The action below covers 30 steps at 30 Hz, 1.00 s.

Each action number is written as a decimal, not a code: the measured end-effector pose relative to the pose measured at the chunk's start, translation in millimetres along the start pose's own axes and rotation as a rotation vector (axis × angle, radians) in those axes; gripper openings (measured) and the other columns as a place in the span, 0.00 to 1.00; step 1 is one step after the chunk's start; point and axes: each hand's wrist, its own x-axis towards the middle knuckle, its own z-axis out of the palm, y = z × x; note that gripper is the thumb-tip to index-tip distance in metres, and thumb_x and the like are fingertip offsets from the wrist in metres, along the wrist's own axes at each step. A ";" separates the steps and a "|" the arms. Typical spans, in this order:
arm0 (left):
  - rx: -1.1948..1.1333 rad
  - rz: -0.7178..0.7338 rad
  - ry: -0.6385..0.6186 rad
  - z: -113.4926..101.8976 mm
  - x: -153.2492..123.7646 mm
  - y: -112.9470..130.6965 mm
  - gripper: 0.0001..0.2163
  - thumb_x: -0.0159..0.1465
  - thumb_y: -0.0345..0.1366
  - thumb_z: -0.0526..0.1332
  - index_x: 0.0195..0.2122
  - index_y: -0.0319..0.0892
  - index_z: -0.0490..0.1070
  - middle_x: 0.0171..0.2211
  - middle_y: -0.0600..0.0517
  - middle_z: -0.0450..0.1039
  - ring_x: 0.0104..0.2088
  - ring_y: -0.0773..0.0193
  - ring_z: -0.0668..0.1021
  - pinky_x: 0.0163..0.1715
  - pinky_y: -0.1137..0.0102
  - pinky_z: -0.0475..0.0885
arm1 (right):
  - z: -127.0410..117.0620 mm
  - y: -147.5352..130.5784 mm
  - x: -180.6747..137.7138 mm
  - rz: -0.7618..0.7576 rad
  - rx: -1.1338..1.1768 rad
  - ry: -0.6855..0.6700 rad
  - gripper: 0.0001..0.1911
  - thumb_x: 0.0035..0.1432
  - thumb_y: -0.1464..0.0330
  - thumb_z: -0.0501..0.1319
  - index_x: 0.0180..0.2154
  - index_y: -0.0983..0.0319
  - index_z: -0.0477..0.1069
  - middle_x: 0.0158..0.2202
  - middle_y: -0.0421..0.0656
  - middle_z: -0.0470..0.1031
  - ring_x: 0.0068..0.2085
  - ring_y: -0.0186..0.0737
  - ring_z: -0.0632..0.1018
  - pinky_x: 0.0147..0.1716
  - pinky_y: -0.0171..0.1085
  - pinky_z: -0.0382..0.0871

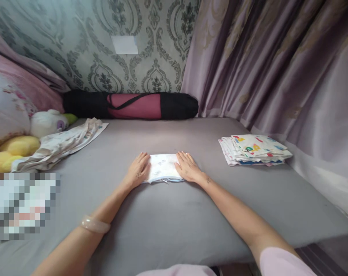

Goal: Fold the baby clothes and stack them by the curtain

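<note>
A white folded cloth (pixel 162 165) with faint grey prints and a pale blue edge lies on the grey bed sheet (pixel 162 222) in front of me. My left hand (pixel 139 168) rests flat over its left end, fingers stretched away from me. Over the right end, my right hand (pixel 188 165) lies the same way, palm down. Both hands press on the cloth without gripping it. The parts of the cloth under my palms are hidden.
To the right sits a stack of folded printed cloths (pixel 257 149). Unfolded patterned fabric (pixel 64 143) lies at the left beside plush toys (pixel 48 122). A black and red long bag (pixel 133 105) lines the wall. Purple curtains (pixel 234 57) hang along the right.
</note>
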 end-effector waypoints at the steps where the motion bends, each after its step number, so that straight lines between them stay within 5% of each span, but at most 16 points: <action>1: -0.035 -0.006 0.026 0.2 -0.7 -2.6 0.24 0.69 0.44 0.45 0.59 0.36 0.65 0.64 0.39 0.61 0.66 0.53 0.60 0.64 0.55 0.58 | -4.1 -2.4 1.6 0.011 0.017 -0.033 0.32 0.68 0.61 0.41 0.65 0.75 0.53 0.68 0.59 0.52 0.69 0.50 0.52 0.67 0.51 0.43; 7: -0.168 -0.047 0.119 -0.9 -6.6 -8.0 0.23 0.67 0.48 0.47 0.56 0.41 0.67 0.61 0.43 0.65 0.64 0.54 0.64 0.63 0.55 0.60 | -15.3 -46.4 16.1 -0.080 0.010 0.062 0.30 0.68 0.64 0.45 0.65 0.74 0.53 0.69 0.57 0.50 0.69 0.51 0.49 0.67 0.52 0.39; 13: -0.178 -0.050 0.106 -0.3 -7.1 -8.7 0.23 0.66 0.48 0.48 0.55 0.40 0.68 0.60 0.41 0.66 0.63 0.53 0.66 0.63 0.56 0.61 | 12.4 -76.7 24.0 -0.125 0.003 0.185 0.29 0.69 0.60 0.45 0.65 0.69 0.54 0.68 0.54 0.54 0.69 0.50 0.52 0.66 0.53 0.42; 18: -0.139 -0.023 0.111 5.5 -5.8 -13.4 0.23 0.64 0.50 0.50 0.54 0.42 0.69 0.61 0.42 0.65 0.63 0.51 0.66 0.62 0.56 0.62 | 24.0 -74.8 23.6 -0.120 0.025 0.167 0.28 0.69 0.60 0.45 0.65 0.67 0.55 0.66 0.52 0.58 0.68 0.50 0.55 0.65 0.54 0.45; 23: -0.120 -0.034 0.097 2.3 -4.8 -10.0 0.24 0.64 0.51 0.50 0.53 0.41 0.70 0.61 0.41 0.65 0.61 0.51 0.68 0.60 0.57 0.64 | -0.3 -65.5 25.6 -0.144 0.097 0.011 0.29 0.69 0.58 0.46 0.65 0.65 0.54 0.68 0.53 0.53 0.69 0.49 0.52 0.65 0.54 0.46; 28: -0.095 -0.048 0.085 -1.0 -2.8 -5.1 0.24 0.64 0.52 0.50 0.52 0.42 0.71 0.60 0.42 0.66 0.60 0.50 0.69 0.60 0.57 0.65 | -13.2 -41.4 8.5 0.034 0.029 0.217 0.28 0.70 0.60 0.45 0.66 0.65 0.52 0.70 0.53 0.46 0.70 0.48 0.45 0.66 0.55 0.35; 30: -0.085 -0.045 0.090 0.1 -1.5 -6.6 0.24 0.63 0.52 0.50 0.51 0.42 0.72 0.60 0.42 0.67 0.60 0.50 0.69 0.59 0.58 0.65 | -5.0 -32.9 0.6 0.123 0.034 0.187 0.29 0.70 0.60 0.43 0.66 0.67 0.52 0.69 0.54 0.49 0.70 0.47 0.48 0.66 0.54 0.37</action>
